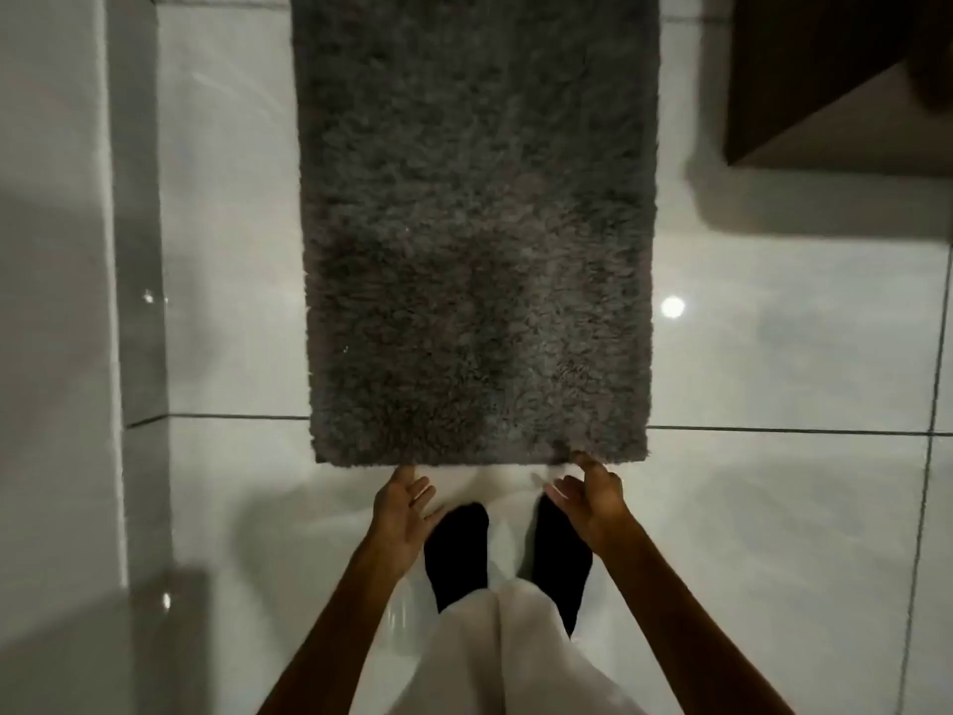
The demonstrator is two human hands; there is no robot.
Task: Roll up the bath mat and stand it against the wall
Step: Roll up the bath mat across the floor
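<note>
A shaggy dark grey bath mat (477, 224) lies flat and unrolled on the glossy white tiled floor, running from the top of the view down to my feet. My left hand (402, 513) hovers at the mat's near edge, left of centre, fingers spread, a fingertip touching the edge. My right hand (593, 500) is at the near edge toward the right corner, fingers apart, thumb tip on the pile. Neither hand grips anything.
My feet in black socks (459, 549) stand just behind the mat's near edge. A white tiled wall (56, 301) rises along the left side. A dark brown cabinet (835, 80) hangs at the top right above the floor.
</note>
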